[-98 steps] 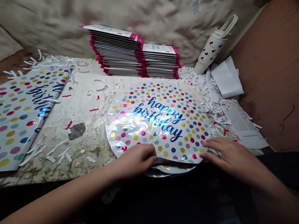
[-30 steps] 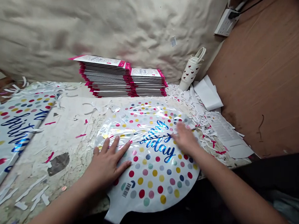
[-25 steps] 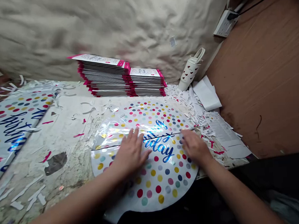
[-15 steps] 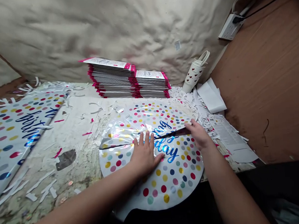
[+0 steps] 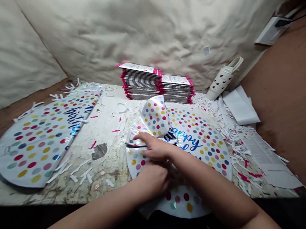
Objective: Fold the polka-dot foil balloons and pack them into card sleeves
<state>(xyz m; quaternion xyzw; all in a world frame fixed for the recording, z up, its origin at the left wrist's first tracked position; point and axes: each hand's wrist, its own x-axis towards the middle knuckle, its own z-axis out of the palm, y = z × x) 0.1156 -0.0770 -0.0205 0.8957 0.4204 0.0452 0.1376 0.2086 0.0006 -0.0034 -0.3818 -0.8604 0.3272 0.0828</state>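
Right hand (image 5: 153, 146) on balloon (image 5: 213, 138), lidded tumbler (image 5: 220, 82)

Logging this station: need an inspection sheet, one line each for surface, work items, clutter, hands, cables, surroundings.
Surface: table worn, stained
Work items: dotted foil under the hands, part folded up; folded foil at left; packets stacked at back
Clutter: white scraps, pink scraps, papers, bottle
Hands: right hand crosses over left hand; left fingertips hidden
Cables: plugged into socket, upper right
Surroundings: wrinkled wall covering, brown panel
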